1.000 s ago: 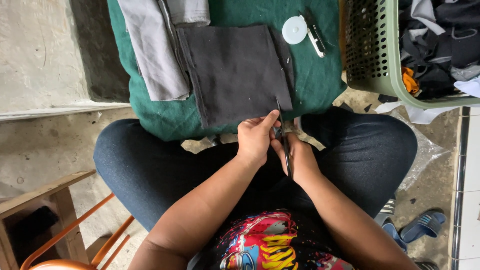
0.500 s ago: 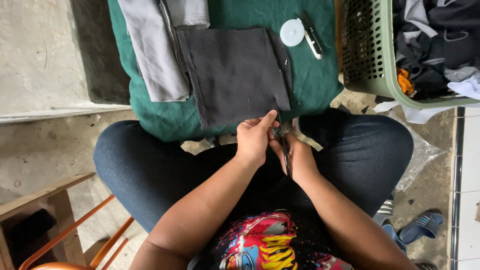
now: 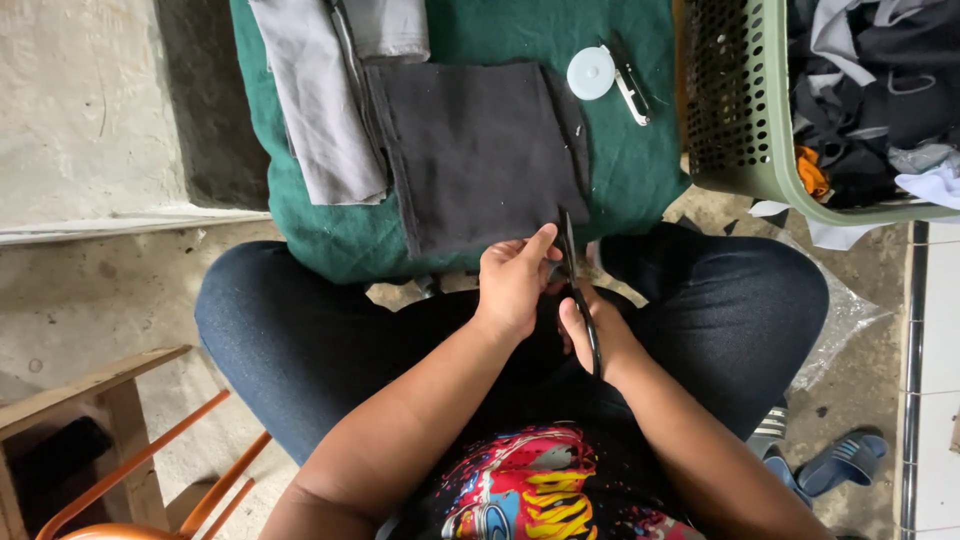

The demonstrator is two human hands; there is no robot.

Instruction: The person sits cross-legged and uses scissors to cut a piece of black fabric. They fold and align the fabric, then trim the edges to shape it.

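Right hand (image 3: 590, 335) grips black scissors (image 3: 572, 270), blades touching dark cloth (image 3: 480, 150) just ahead.

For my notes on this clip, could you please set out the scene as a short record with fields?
Left hand: left hand touches the near edge of the dark cloth
Right hand: right hand holds black scissors, blades pointing at the cloth's near corner
Surface: green cushion under the cloth
Beside the cloth: grey cloth at its left
Behind: white round disc and a small clipper
Right side: green basket of clothes
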